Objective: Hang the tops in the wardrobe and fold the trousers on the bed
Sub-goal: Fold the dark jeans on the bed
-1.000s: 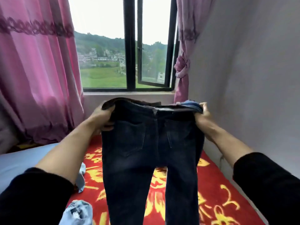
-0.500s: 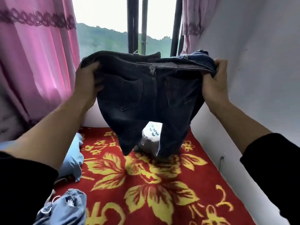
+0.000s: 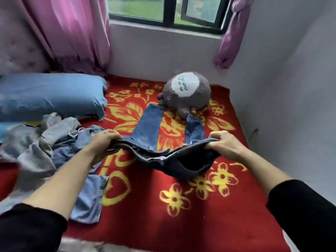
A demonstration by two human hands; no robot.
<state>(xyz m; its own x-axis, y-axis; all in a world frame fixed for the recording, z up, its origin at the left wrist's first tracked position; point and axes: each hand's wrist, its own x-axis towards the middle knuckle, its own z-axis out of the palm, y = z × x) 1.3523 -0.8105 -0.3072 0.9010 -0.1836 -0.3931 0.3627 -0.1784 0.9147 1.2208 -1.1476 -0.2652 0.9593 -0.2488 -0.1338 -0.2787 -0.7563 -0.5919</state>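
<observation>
Lowered from window height, both hands [image 3: 104, 142] [image 3: 224, 144] grip jeans [image 3: 174, 160] waistband.

Grey plush toy [image 3: 187, 93] sits below the window [image 3: 169, 10]; blue pillow [image 3: 51, 95] lies near the pink curtain [image 3: 72, 30]

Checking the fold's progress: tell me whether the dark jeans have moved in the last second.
Yes. The dark jeans came down from level with the window; their legs lie on the red blanket.
</observation>
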